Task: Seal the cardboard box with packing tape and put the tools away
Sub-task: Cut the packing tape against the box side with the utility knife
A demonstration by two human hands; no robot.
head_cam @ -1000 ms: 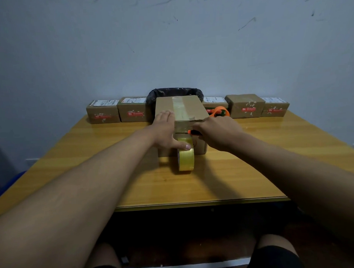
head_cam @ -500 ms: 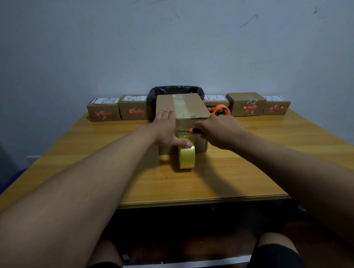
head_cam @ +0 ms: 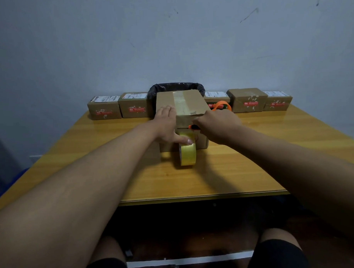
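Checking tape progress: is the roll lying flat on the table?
No, the tape roll stands on edge on the table, against the cardboard box.

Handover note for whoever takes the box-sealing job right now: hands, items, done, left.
Left hand: flat on the box, thumb on the tape roll.
Right hand: gripping an orange cutter at the box's front face.
Roll stands on edge on the table, against the box.
Done: tape strip runs along the top.
Left: cut the tape, press down the end, put roll and cutter away.
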